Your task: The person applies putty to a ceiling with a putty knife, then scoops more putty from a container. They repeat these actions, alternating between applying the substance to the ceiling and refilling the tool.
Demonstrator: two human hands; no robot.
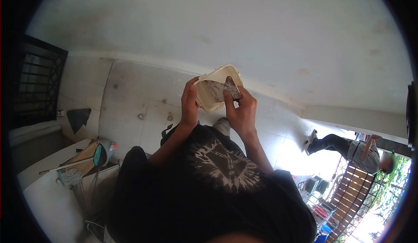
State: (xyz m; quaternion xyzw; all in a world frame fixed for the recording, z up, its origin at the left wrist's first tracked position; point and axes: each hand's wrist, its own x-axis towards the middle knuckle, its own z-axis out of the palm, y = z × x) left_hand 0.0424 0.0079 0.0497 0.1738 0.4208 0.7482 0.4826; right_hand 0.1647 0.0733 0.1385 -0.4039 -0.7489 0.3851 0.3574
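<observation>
A cream-coloured, shallow box-like plastic shell [210,106] is held up in front of my chest, its hollow side facing me. Inside it shows a grey, speckled flat surface [215,89], and I cannot make out whether that is a separate piece. My left hand [190,103] grips the shell's left edge, thumb along the near side and fingers behind. On the right side, my right hand [243,112] is closed on the shell, with its thumb pressed over the grey surface. The fingers of that hand are mostly hidden behind the right wall.
A pale wall [244,25] rises ahead, above grey floor tiles [130,95]. To the left are a dark metal grille [37,79], a dark cloth [79,119], a bucket [103,152] and a mop head [70,177]. Another person [363,153] stands right, near a slatted wooden bench [353,186].
</observation>
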